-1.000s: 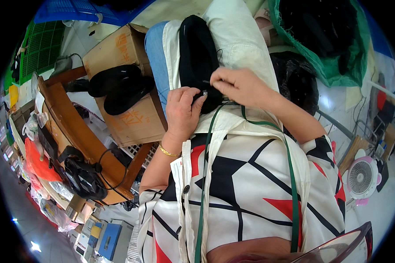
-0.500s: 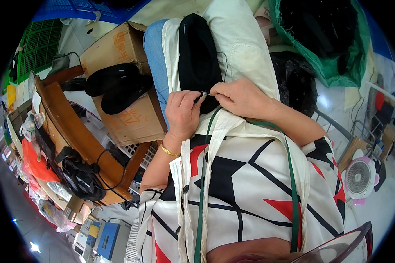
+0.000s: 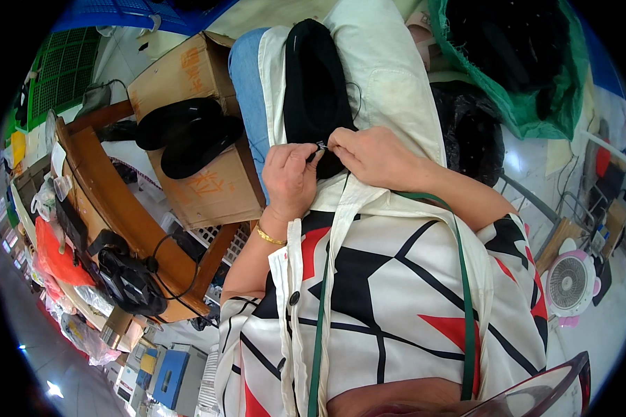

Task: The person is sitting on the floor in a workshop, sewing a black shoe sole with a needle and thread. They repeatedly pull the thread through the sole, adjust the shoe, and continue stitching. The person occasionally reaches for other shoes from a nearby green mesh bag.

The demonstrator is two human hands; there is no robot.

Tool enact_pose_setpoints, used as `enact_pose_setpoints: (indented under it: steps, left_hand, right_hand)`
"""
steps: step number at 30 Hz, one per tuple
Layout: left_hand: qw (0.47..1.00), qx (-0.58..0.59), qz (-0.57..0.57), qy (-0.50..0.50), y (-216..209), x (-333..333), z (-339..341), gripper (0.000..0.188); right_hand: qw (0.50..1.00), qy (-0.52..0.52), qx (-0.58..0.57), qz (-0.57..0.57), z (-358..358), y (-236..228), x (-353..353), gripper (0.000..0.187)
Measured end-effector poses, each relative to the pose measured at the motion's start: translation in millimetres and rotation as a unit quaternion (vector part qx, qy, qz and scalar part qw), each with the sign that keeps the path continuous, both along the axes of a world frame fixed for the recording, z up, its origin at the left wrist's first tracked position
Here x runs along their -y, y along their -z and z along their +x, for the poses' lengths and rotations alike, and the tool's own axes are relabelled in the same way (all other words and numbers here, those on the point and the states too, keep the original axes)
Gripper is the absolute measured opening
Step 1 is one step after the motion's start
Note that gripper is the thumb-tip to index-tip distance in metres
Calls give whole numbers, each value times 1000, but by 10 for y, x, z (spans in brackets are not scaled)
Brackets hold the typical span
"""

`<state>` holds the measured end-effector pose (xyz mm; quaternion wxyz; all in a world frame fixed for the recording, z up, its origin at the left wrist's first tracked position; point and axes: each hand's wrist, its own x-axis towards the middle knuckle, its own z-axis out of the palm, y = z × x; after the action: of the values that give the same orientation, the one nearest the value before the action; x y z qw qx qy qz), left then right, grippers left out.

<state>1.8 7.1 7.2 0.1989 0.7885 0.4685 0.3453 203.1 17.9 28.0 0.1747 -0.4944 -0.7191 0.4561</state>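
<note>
Your left hand (image 3: 289,178) pinches a small shiny piece (image 3: 321,146) over the black shoe (image 3: 316,76); your right hand (image 3: 374,156), fingers pressed together, meets it.

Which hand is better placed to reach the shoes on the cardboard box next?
Probably your left hand: it is nearer the black shoes on the cardboard box to your left. Your right hand is farther off; both hands are at the shoe on your lap.
</note>
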Motion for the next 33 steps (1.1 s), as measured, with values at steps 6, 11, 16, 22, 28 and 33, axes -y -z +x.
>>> enact_pose_setpoints:
  steps: [6, 11, 16, 22, 28, 33]
  left_hand:
    - [1000, -2, 6, -3, 10, 4, 13, 31]
    - [1000, 10, 4, -3, 7, 25, 21, 28]
    - [1000, 8, -12, -25, -27, 57, 10, 28]
    - [999, 26, -25, -10, 60, 91, -34, 31]
    - [998, 55, 2, 19, 80, 50, -4, 39]
    - [998, 47, 8, 32, 88, 18, -30, 43]
  right_hand:
    - [1000, -3, 28, -1, -63, 20, -27, 16]
    - [999, -7, 29, -37, -64, 68, -1, 16]
    - [1000, 16, -20, -19, -3, 125, 78, 18]
    - [997, 51, -26, -55, -44, 80, 31, 19]
    - [994, 76, -58, -58, -145, 85, -32, 18]
    - [994, 16, -39, -98, -52, -53, -214, 14]
